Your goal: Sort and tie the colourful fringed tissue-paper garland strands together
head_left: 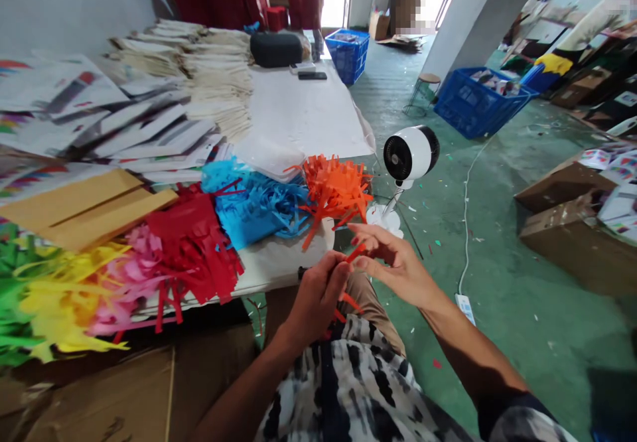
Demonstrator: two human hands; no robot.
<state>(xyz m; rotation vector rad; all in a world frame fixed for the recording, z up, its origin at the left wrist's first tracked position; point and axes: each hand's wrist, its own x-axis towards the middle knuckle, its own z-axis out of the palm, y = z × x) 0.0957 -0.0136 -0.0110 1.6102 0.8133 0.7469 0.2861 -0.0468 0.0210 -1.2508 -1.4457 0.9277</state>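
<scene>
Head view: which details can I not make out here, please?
All in the head view:
Orange strips: whether upper and lower pieces connect, hidden by the left hand.
Green strips: cut off by the picture's left edge.
Printed white pile: any lettering, too blurred.

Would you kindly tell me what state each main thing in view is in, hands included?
Left hand, closed on an orange strip.
Orange strip, pinched, far end sticking out.
Right hand, fingers parted around the strip's far end.
Orange pile, loose, tangled.
Fan, upright; running or not, I cannot tell.
Black phone, lying flat.
Larger blue crate, open-topped, holding things.
</scene>
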